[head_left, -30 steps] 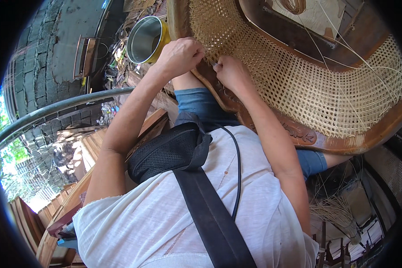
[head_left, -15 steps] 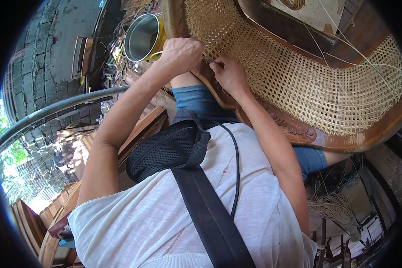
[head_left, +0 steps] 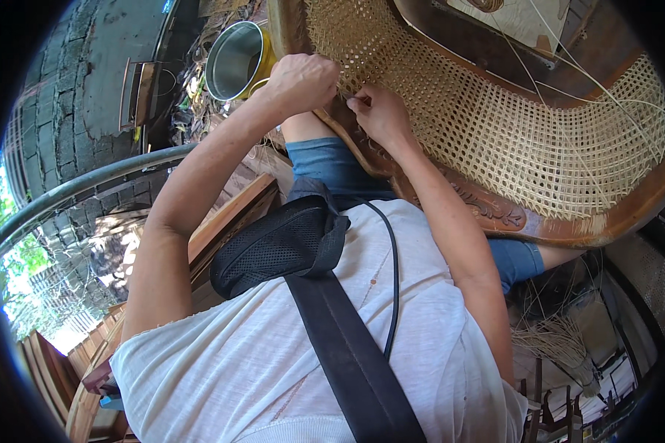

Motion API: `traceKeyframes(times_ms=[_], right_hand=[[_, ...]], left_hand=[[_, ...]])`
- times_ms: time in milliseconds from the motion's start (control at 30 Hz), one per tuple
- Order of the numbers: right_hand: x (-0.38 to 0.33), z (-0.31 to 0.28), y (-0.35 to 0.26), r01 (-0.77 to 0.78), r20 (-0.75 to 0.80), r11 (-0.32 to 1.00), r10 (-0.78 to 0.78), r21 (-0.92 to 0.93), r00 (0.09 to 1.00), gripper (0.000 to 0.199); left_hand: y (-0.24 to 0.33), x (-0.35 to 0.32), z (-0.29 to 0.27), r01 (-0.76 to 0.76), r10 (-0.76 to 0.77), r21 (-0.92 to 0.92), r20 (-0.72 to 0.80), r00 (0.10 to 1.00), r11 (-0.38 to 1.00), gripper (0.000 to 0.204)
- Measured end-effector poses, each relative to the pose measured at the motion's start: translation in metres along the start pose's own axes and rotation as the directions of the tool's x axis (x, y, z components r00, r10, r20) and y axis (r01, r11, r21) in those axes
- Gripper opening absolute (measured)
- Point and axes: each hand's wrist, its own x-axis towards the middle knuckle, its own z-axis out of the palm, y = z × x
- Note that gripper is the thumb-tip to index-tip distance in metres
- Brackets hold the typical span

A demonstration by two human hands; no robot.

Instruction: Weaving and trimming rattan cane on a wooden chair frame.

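Observation:
My left hand (head_left: 303,80) is closed in a fist at the near left edge of a carved wooden furniture frame (head_left: 510,220) with woven cane webbing (head_left: 488,122). What its fingers grip is hidden beneath the hand. Just to its right, my right hand (head_left: 383,117) has thumb and forefinger pinched together over the webbing's edge. Anything between those fingertips is too small to make out. The frame lies across my lap, its open-weave cane curving away to the right. Several loose pale cane strands (head_left: 606,90) trail over the far right part of the webbing.
A yellow pail (head_left: 236,63) with a bare metal inside stands left of my left hand. A curved metal pipe (head_left: 96,184) crosses at left, near stacked wooden boards (head_left: 236,214). At lower right lies a bundle of cane strands (head_left: 558,343). A black mesh pouch (head_left: 273,247) hangs on my chest.
My left hand has risen slightly away from me, its forearm shifting a little left. My right hand stays pinched at nearly the same spot. The frame has shifted only slightly.

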Motion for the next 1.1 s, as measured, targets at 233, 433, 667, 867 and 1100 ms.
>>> traceKeyframes(times_ms=[233, 433, 667, 867, 1100], right_hand=[[-0.007, 0.003, 0.007, -0.031, -0.057, 0.995, 0.036, 0.097, 0.998, 0.020], [-0.003, -0.003, -0.003, -0.012, -0.042, 0.996, 0.015, 0.083, 0.999, 0.019], [0.010, -0.028, -0.039, 0.013, 0.154, 0.924, 0.050, -0.383, 0.987, 0.019], [0.025, -0.027, -0.020, -0.016, 0.167, 0.954, 0.069, -0.300, 0.984, 0.022], [0.016, -0.027, -0.019, -0.161, 0.236, 0.971, 0.201, -0.177, 0.951, 0.025]], left_hand=[[0.012, 0.004, -0.001, 0.045, -0.044, -0.025, 0.028, 0.999, 0.999, 0.016], [0.000, 0.014, -0.001, -0.022, 0.019, 0.023, 0.105, 0.994, 1.000, 0.014], [0.005, 0.020, -0.011, -0.085, 0.078, 0.036, 0.152, 0.985, 0.996, 0.013], [0.010, 0.022, -0.008, -0.107, 0.100, 0.052, 0.122, 0.987, 0.993, 0.012], [0.011, 0.018, -0.002, -0.073, 0.073, -0.002, 0.092, 0.993, 0.997, 0.012]])
